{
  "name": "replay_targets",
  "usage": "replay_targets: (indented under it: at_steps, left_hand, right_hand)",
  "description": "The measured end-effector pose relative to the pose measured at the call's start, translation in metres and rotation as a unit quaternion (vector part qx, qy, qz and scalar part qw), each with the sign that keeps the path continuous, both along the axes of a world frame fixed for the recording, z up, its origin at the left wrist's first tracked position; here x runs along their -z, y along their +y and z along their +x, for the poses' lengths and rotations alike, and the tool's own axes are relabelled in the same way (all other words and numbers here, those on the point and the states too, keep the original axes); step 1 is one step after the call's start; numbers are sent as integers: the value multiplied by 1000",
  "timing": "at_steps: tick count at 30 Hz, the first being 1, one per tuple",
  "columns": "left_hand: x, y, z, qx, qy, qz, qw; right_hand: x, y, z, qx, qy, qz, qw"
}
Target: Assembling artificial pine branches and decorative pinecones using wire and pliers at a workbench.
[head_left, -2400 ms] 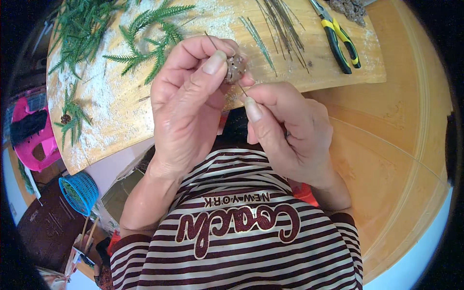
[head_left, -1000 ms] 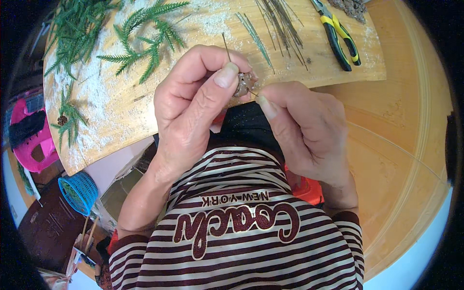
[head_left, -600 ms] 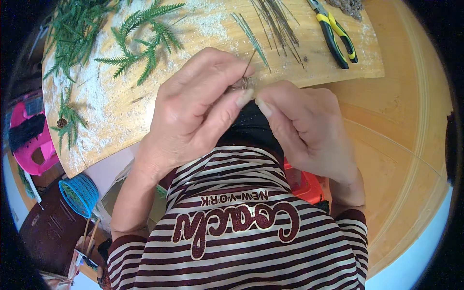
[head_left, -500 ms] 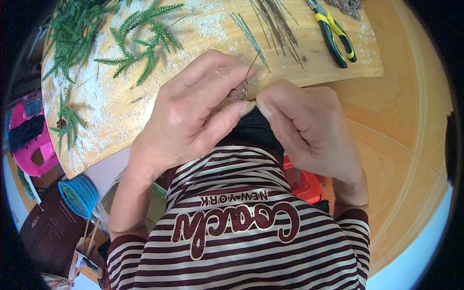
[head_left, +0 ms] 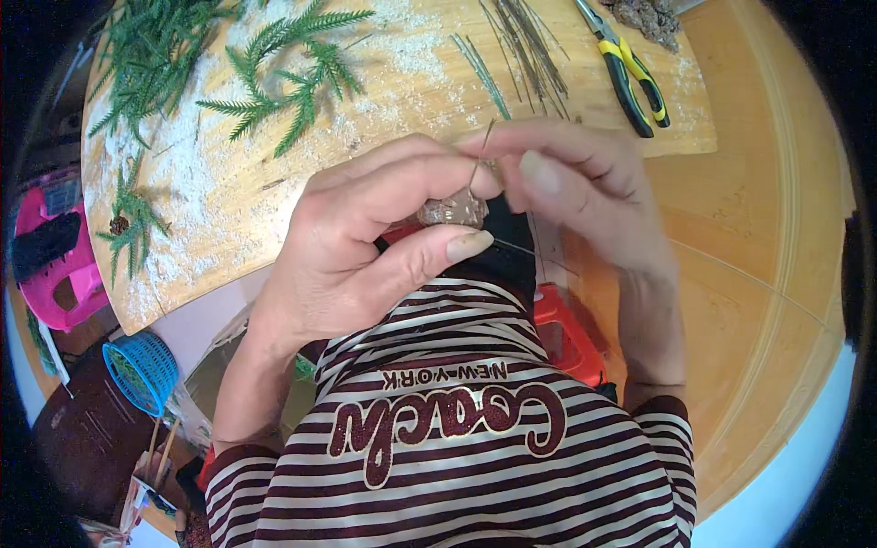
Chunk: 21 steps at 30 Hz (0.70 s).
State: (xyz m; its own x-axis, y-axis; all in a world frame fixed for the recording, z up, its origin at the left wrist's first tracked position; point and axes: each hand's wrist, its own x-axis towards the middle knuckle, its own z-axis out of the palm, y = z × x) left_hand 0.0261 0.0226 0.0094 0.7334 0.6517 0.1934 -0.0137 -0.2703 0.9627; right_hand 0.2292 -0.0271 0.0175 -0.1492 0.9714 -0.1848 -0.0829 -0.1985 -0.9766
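Note:
My left hand (head_left: 384, 228) is closed on a small brown pine cone (head_left: 454, 212), gripping it between the thumb and bent fingers. A thin wire (head_left: 477, 166) comes up from the cone beside my left fingertips, with a short end sticking upward. Opposite it, my right hand (head_left: 589, 196) has its fingers curled in at the wire, its thumb a little apart and slightly blurred. The fingers partly hide the cone and the wire's other end. Both hands are above my lap, at the near edge of the wooden board (head_left: 219, 265).
Green artificial sprigs (head_left: 301, 73) and a larger green heap (head_left: 151, 55) lie on the powder-strewn board. Toward the right are loose wires (head_left: 530, 55), yellow-black pliers (head_left: 628, 78) and several brown cones (head_left: 647, 20). A blue basket (head_left: 142, 370) stands lower left; a red plastic object (head_left: 565, 333) is beside my lap.
My hands have turned, bringing the pine cone into clearer view. My right hand has shifted up from the pinch near my left thumb to the wire's upper part. The view has shifted slightly.

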Motion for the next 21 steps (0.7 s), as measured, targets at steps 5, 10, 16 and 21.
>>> replay_targets:
  at_steps: [5, 10, 16, 21]
  left_hand:
    - [9, -12, 2, -28, -91, -87, 992]
    - [6, -17, -3, -28, -85, -142, 986]
    - [10, -20, -2, -32, -44, -96, 994]
    - [11, -25, 0, -31, -62, -115, 991]
  right_hand:
    - [9, 4, -24, 5, 121, 56, 991]
    - [16, 3, -32, 27, 143, 64, 987]
    - [15, 2, -36, 46, 134, 71, 987]
    - [16, 0, -40, 66, 81, 88, 991]
